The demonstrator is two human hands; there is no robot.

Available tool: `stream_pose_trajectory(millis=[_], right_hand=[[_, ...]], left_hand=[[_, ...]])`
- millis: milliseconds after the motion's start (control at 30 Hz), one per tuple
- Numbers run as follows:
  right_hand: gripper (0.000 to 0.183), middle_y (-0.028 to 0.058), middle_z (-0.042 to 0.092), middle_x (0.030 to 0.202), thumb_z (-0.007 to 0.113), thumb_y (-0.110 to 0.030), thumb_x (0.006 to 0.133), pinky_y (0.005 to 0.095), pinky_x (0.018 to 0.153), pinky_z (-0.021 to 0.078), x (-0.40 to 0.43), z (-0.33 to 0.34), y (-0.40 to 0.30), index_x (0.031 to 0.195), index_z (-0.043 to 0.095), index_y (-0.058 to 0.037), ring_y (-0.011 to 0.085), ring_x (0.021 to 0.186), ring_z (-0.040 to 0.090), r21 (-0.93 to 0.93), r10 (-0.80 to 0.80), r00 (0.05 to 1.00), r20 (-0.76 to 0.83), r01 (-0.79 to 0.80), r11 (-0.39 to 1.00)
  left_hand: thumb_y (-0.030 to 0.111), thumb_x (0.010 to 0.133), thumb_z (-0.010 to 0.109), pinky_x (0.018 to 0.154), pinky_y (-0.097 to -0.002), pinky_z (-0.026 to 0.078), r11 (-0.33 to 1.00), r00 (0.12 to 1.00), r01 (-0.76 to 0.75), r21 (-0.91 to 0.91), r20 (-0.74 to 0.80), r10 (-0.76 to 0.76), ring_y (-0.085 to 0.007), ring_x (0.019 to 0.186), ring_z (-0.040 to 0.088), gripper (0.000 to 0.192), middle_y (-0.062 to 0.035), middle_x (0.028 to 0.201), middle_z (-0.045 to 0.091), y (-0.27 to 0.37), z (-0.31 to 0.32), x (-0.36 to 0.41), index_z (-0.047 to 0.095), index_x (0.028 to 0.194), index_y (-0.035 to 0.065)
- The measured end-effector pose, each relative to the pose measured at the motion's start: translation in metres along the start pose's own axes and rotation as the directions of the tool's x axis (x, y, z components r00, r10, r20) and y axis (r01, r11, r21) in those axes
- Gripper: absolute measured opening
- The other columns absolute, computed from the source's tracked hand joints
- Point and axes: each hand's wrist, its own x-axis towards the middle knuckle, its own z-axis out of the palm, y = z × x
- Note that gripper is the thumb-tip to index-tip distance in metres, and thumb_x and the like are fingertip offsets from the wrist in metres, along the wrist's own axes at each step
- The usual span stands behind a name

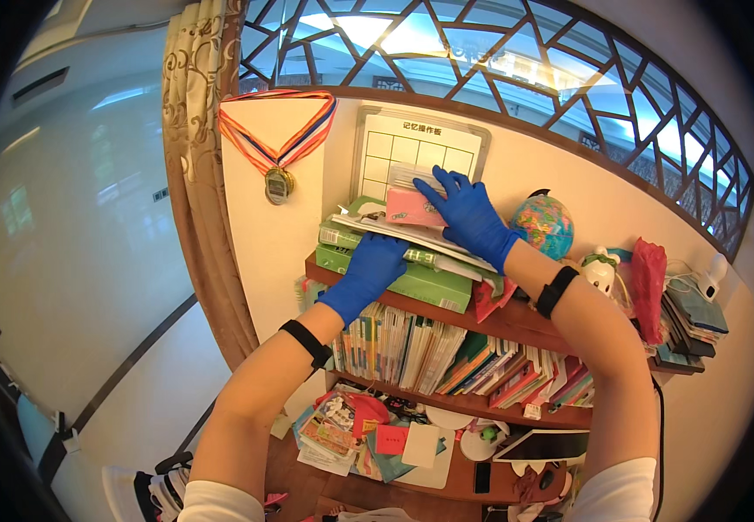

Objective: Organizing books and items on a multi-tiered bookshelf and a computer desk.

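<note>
Both my hands wear blue gloves. My right hand [475, 218] lies over the right side of a pink box [409, 206], its fingers against the clear plastic case [409, 175] on top. Beneath the box is a tilted stack of white papers or thin books [377, 226]. My left hand [377, 264] reaches to the front edge of this stack, fingertips tucked below it and hidden; its grip cannot be made out. Green paper boxes [439, 287] lie flat under the stack on the top shelf. A white memory board [387, 147] leans on the wall behind.
Right of my hands stand a globe [546, 225], a white toy figure [600, 271] and stacked notebooks [696, 303]. Books [377, 346] fill the shelf below. Lower down, a desk [452, 479] bears papers, a phone [482, 477] and a tablet [543, 445]. Medals [279, 186] hang at left.
</note>
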Motion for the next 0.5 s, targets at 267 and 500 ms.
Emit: stream_pose_trajectory(millis=[267, 500], right_hand=[[0.097, 0.0167, 0.035, 0.139, 0.08, -0.017, 0.061, 0.0478, 0.082, 0.043, 0.014, 0.021, -0.03, 0.143, 0.028, -0.0205, 0.0365, 0.119, 0.045, 0.076, 0.096, 0.995, 0.014, -0.097, 0.992], [0.096, 0.0172, 0.034, 0.138, 0.08, -0.022, 0.063, 0.048, 0.083, 0.0431, 0.014, 0.024, -0.027, 0.144, 0.027, -0.0185, 0.036, 0.118, 0.045, 0.082, -0.006, 0.998, 0.059, 0.001, 0.997]], left_hand=[[0.012, 0.074, 0.063, 0.097, -0.0474, 0.037, 0.98, 0.999, -0.048, -0.192, -0.02, 0.045, -0.0405, 0.11, 0.048, 0.044, -0.0218, 0.115, 0.054, -0.01, 0.009, -0.017, 0.055, 0.117, 0.0068], [0.019, 0.074, 0.071, 0.083, -0.0405, 0.048, 0.852, 0.971, -0.139, -0.504, -0.238, 0.018, -0.0351, 0.093, 0.058, 0.036, -0.0164, 0.102, 0.061, -0.003, 0.003, -0.029, 0.061, 0.106, 0.0055]])
